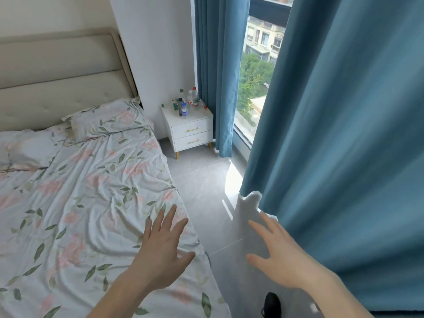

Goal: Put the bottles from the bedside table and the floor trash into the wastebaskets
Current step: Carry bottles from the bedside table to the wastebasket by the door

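both hands reach forward into the lower part of the view with nothing in them: the left hand (160, 251) hangs with its fingers spread and straight over the near corner of the bed's floral sheet (91, 203) in white, pink and green, and the right hand (277, 260) is likewise splayed, fingers apart, over the pale grey tiled floor (206, 180) just beside the hem of the near teal blue curtain (344, 134). the task's things stand well apart from both hands, at the far end of the aisle — a cluster of clear plastic bottles (189, 101) with red, green and blue caps crowds the top of the small white bedside table (191, 131), which has 2 drawers with gold handles and yellow legs. the bottle nearest the front edge is a clear one with a blue label (184, 110), upright; the others behind it are too small to count surely. the table sits between the beige padded headboard (57, 76) side of the bed and a second teal curtain (215, 76) hanging against the window (257, 76), through which green trees and buildings show. a pillow in the same floral print (103, 120) lies at the head of the bed. a dark shoe (271, 304) shows on the floor at the bottom edge — partly cut off.
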`<state>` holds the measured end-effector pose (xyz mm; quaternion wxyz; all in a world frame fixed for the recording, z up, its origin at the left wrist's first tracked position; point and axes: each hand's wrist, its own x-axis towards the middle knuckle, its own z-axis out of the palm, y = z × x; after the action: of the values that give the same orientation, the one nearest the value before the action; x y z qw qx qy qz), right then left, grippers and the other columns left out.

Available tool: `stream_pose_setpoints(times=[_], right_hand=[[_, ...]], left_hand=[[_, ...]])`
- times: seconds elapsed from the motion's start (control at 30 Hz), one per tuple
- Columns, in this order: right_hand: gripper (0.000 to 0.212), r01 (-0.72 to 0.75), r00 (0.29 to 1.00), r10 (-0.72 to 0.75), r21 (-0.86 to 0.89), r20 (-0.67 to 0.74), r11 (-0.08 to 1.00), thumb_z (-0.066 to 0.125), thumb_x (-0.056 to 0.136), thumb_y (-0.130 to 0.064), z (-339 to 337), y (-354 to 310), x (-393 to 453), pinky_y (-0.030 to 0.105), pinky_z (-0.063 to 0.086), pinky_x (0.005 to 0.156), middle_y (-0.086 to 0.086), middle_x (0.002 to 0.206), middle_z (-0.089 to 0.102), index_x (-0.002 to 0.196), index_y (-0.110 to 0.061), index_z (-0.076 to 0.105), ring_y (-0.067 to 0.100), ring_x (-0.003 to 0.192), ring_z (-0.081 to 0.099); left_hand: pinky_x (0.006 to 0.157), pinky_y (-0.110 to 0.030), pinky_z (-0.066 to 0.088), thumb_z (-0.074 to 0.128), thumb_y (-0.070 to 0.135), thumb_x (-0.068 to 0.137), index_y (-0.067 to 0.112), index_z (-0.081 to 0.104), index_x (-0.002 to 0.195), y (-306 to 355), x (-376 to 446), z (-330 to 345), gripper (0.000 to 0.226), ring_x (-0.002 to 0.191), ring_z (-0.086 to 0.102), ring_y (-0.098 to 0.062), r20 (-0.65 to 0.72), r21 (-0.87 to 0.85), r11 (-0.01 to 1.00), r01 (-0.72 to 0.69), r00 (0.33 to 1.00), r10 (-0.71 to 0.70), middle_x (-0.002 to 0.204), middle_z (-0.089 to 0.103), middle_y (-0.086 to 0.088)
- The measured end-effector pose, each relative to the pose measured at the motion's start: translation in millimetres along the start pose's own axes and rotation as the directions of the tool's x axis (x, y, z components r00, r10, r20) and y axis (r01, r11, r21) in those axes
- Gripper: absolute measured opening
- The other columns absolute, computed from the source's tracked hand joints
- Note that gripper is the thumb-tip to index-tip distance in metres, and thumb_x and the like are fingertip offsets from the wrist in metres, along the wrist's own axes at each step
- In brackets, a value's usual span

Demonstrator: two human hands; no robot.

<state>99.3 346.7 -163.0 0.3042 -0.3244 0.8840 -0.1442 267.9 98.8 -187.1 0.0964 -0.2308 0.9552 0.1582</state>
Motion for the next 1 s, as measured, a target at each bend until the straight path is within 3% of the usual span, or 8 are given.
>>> stream_pose_setpoints(times=[0.17,0.27,0.47,0.63,0.83,1.0], right_hand=[[0.083,0.019,0.999,-0.019,0.003,0.041,1.000,0.056,0.095,-0.059,-51,84,34,0.039,0.011,0.128,-0.022,0.165,-0.024,0.161,-0.044,0.008,0.008,0.156,-0.017],[0.081,0.001,0.997,-0.001,-0.003,0.074,1.000,0.056,0.094,-0.059,-93,139,41,0.039,0.021,0.125,-0.028,0.162,-0.024,0.159,-0.046,0.009,0.003,0.155,-0.012],[0.082,-0.004,0.994,0.006,-0.017,0.106,1.000,0.055,0.094,-0.058,-167,220,74,0.038,0.012,0.128,-0.022,0.165,-0.021,0.160,-0.044,0.008,0.011,0.157,-0.013],[0.080,0.099,0.986,-0.095,-0.025,0.138,0.995,0.055,0.096,-0.056,-196,217,120,0.037,0.011,0.128,-0.022,0.165,-0.021,0.161,-0.043,0.009,0.010,0.157,-0.012],[0.078,0.251,0.944,-0.230,-0.064,0.235,0.966,0.055,0.098,-0.054,-222,181,174,0.037,0.012,0.128,-0.024,0.164,-0.020,0.160,-0.044,0.009,0.007,0.157,-0.008],[0.078,0.332,0.923,-0.301,-0.097,0.241,0.938,0.055,0.096,-0.056,-240,160,221,0.041,0.017,0.127,-0.024,0.165,-0.020,0.159,-0.047,0.010,0.008,0.157,-0.007]], left_hand=[[0.126,-0.046,-0.011,0.045,0.066,0.095,0.039,0.011,0.160,88,71,15,0.078,0.154,-0.025,-0.022,0.009,-0.017,0.998,0.056,0.998,-0.055,0.167,-0.025,0.007],[0.127,-0.047,-0.008,0.049,0.063,0.095,0.038,0.014,0.159,150,112,12,0.077,0.155,-0.023,-0.021,0.009,-0.049,0.997,0.056,0.998,-0.055,0.168,-0.023,0.008],[0.127,-0.044,-0.009,0.049,0.064,0.095,0.039,0.015,0.159,235,173,-17,0.077,0.155,-0.021,-0.020,-0.058,-0.073,0.997,0.041,0.997,-0.045,0.169,-0.020,0.008],[0.126,-0.041,-0.010,0.050,0.063,0.095,0.041,0.014,0.159,237,178,-31,0.076,0.155,-0.021,-0.017,-0.088,-0.103,0.982,0.161,0.982,-0.170,0.168,-0.019,0.010],[0.127,-0.040,-0.006,0.048,0.071,0.086,0.041,0.020,0.158,218,169,-40,0.082,0.155,-0.018,-0.012,-0.099,-0.273,0.908,0.318,0.929,-0.356,0.168,-0.012,0.015],[0.127,-0.040,-0.006,0.054,0.062,0.094,0.044,0.019,0.157,201,191,-49,0.074,0.155,-0.019,-0.011,-0.092,-0.314,0.862,0.399,0.890,-0.446,0.168,-0.013,0.018]])
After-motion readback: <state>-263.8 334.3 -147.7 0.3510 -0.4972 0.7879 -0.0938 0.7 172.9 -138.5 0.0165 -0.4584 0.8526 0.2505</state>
